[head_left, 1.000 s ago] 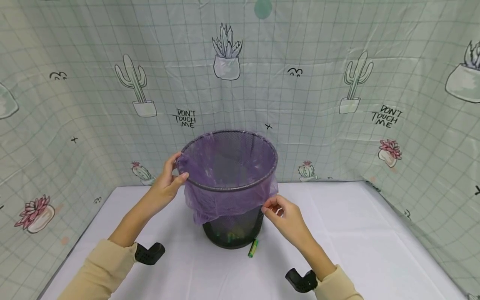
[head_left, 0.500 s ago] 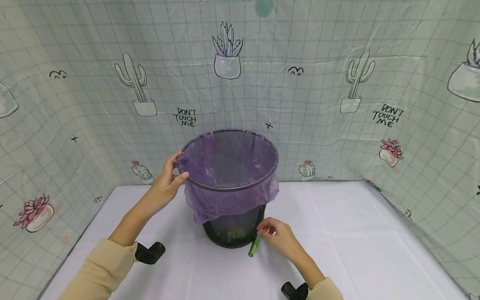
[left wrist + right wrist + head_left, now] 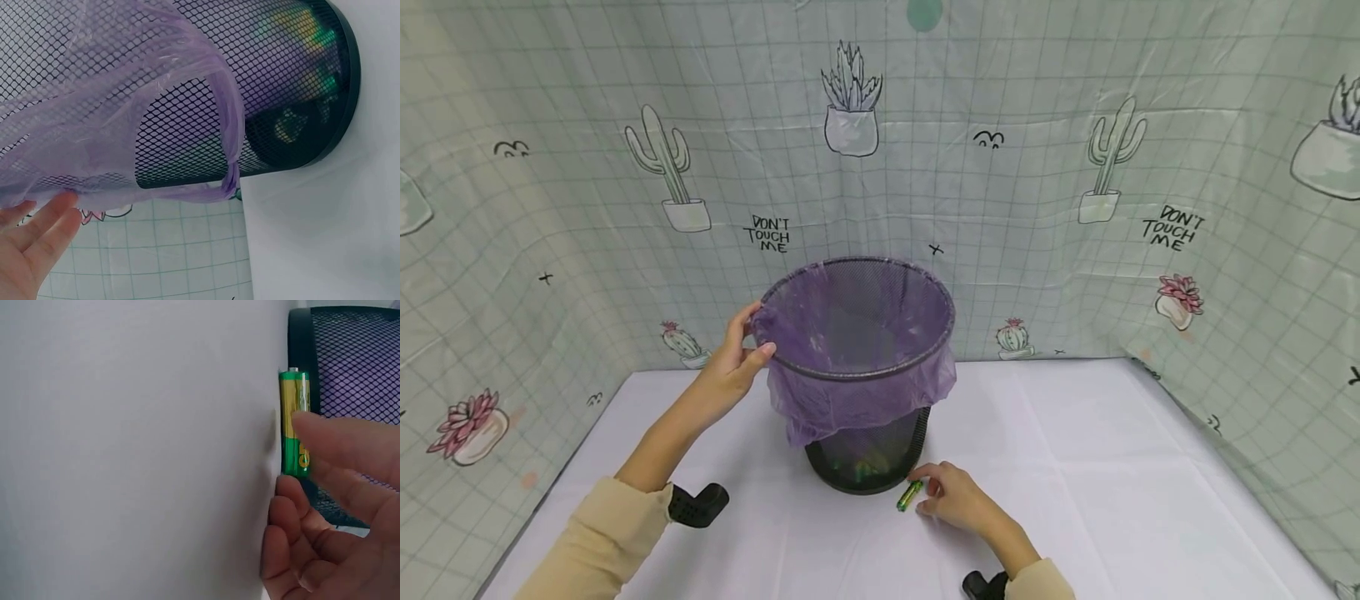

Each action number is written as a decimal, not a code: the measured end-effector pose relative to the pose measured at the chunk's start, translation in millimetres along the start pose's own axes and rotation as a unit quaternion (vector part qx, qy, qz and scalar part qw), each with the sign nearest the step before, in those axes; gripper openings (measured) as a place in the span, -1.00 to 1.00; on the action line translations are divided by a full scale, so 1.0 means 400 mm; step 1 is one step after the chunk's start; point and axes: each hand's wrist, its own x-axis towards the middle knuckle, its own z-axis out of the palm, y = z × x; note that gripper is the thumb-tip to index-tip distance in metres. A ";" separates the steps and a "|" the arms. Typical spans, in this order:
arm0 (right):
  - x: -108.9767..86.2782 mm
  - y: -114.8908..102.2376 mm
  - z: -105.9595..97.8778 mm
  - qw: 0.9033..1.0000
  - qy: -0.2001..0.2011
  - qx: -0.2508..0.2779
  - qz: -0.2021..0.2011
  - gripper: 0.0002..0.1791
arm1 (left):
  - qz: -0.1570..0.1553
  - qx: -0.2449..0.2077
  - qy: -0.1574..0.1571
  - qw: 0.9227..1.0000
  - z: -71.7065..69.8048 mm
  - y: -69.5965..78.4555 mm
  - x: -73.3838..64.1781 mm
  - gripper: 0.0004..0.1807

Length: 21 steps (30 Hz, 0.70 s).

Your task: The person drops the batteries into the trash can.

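Two hands work at a black mesh bin (image 3: 865, 454) in the middle of the head view, on a white table (image 3: 1075, 467). At centre left the left hand (image 3: 730, 367) holds the bin's rim, thumb over the top edge and fingers round the outside, pinching the purple bag (image 3: 850, 400) that lines the bin and hangs folded over its rim. The left wrist view, in its lower left corner, shows only fingertips (image 3: 37, 225) under the bag's loose edge, the rest of the hand cut off by the frame. The bag's film hides most of the bin's inside. Through the mesh near the base some green and yellow things show, too blurred to name.

Just right of the bin's foot, low in the frame, lies a green and yellow battery (image 3: 909, 495) on the table, close beside the bin. The right hand (image 3: 958, 502) is down at it, fingertips at the battery's right end. In the right wrist view the battery (image 3: 294, 422) stands along the right half of the frame, with one finger (image 3: 350, 447) across its lower part and the others curled below. Whether the fingers have closed on it or only touch it I cannot tell, since the lower end is hidden behind them. The wrist is cut off at the bottom edge of the head view.
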 end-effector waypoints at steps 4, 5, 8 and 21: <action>-0.008 0.004 0.004 1.000 0.019 0.005 0.019 -0.78 | -0.001 -0.002 0.002 1.000 0.000 -0.001 -0.001 -0.26; -0.010 0.004 0.005 0.999 0.025 0.010 0.025 -0.81 | -0.002 -0.002 0.002 1.000 0.000 -0.001 -0.001 -0.26; -0.014 0.004 0.005 0.998 0.034 0.024 0.037 -0.84 | -0.002 -0.002 0.004 1.000 0.000 0.000 -0.002 -0.26; -0.009 0.009 0.011 0.997 0.048 0.037 0.055 -0.84 | -0.003 0.002 0.004 1.000 0.000 0.000 -0.002 -0.26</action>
